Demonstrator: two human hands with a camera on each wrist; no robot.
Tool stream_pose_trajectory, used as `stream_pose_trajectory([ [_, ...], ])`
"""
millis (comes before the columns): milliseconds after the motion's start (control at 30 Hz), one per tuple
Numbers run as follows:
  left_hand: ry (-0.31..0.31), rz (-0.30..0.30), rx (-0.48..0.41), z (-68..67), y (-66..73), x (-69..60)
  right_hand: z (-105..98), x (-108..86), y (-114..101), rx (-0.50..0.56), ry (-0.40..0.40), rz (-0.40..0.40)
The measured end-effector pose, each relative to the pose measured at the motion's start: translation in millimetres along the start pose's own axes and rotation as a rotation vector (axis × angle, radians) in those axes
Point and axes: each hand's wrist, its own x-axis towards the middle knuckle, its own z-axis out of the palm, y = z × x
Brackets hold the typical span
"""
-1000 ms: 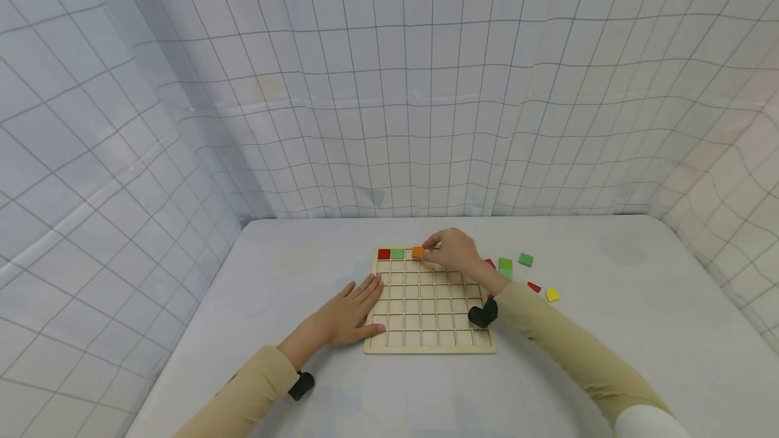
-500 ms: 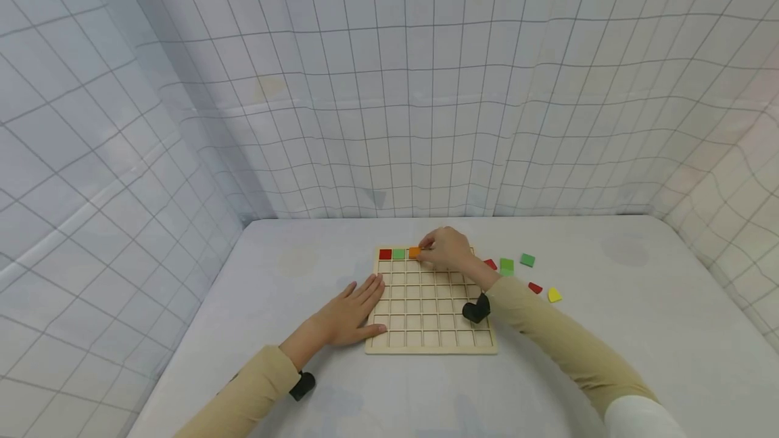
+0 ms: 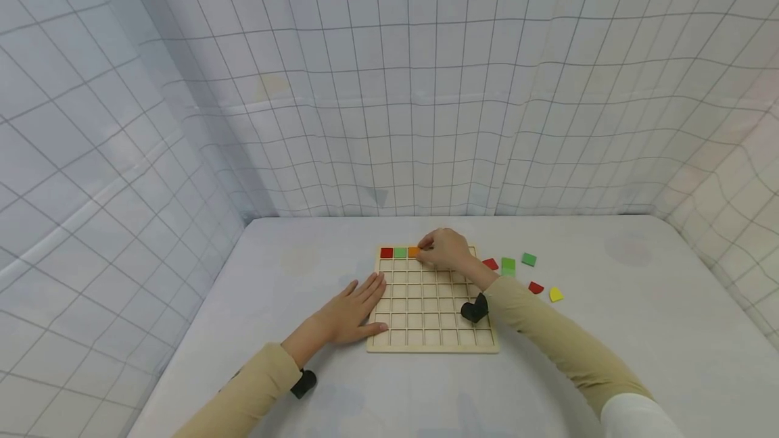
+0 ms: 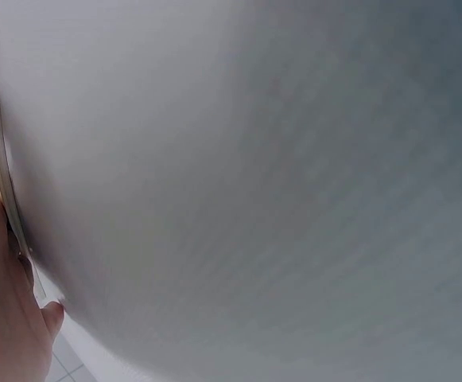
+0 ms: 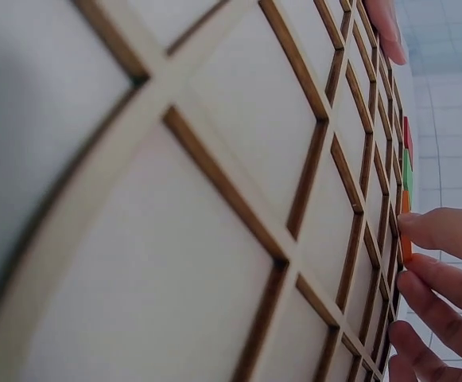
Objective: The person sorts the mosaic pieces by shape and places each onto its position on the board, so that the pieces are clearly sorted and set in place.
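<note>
A wooden grid board (image 3: pixel 432 349) lies flat on the table. Along its far row, from the left corner, sit a red square (image 3: pixel 386 253), a green square (image 3: pixel 399 253) and an orange square (image 3: pixel 413 252). My right hand (image 3: pixel 447 250) pinches the orange square's right edge between thumb and finger; the right wrist view shows the fingertips on the orange piece (image 5: pixel 406 224). My left hand (image 3: pixel 349 313) lies with spread, straight fingers on the board's left edge. In the left wrist view only part of the left hand (image 4: pixel 8 294) shows, beside the board's edge.
Right of the board lie red pieces (image 3: pixel 490 264), light green pieces (image 3: pixel 508 265), a darker green piece (image 3: pixel 529 259), another red piece (image 3: pixel 535 288) and a yellow piece (image 3: pixel 556 294). A gridded white curtain (image 3: pixel 426 120) stands behind the table.
My right hand has moved slightly left with the orange square, which now sits next to the green one. My left hand has stayed on the board's edge.
</note>
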Motion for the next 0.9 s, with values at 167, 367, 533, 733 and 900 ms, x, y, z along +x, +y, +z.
stream_pose_trajectory([
  [167, -0.002, 0.001, 0.002, 1.1, -1.2, 0.6, 0.7, -0.8, -0.8, -0.003, 0.011, -0.01],
  [367, -0.006, 0.0, 0.011, 1.2, -1.2, 0.8, 1.3, -1.5, 0.7, -0.004, 0.013, -0.024],
  [533, -0.012, 0.004, 0.013, -0.5, -0.1, 0.4, 0.4, -3.1, 0.2, 0.028, 0.008, -0.022],
  [733, -0.022, 0.006, 0.007, -3.7, 2.1, -0.6, 1.5, -3.6, 0.5, 0.034, 0.008, -0.028],
  [900, -0.022, 0.002, 0.011, -2.6, 1.7, -0.5, 2.7, -3.6, 1.3, 0.026, 0.02, -0.054],
])
